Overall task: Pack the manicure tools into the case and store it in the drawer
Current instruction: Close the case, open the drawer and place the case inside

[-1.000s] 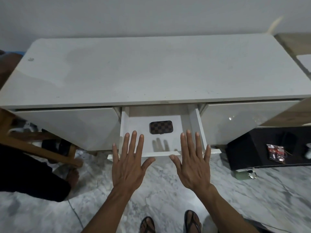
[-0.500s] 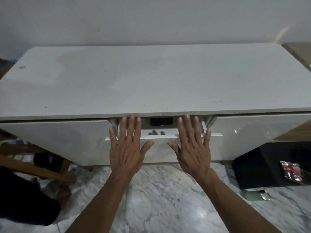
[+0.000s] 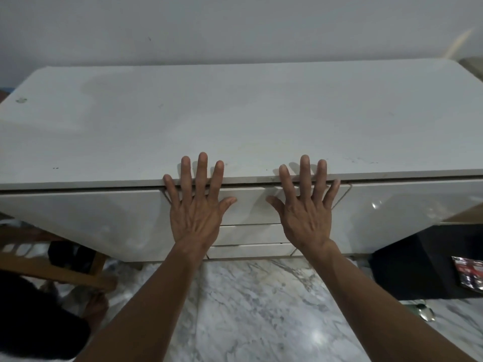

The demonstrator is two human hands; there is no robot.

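Head view shows the left hand [image 3: 194,215] and right hand [image 3: 304,218], fingers spread flat and gripping nothing, pressed on the glossy white drawer front [image 3: 249,205] under the white counter [image 3: 235,113], now flush where it gaped a second ago, so the checkered case sits hidden inside, stored.

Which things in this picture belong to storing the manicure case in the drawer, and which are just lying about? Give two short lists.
Belong to the job:
top drawer, pushed in
left hand, flat on the drawer front
right hand, flat on the drawer front

Just lying about:
red packet on the black stand
wooden frame on the floor
small shiny object on the floor
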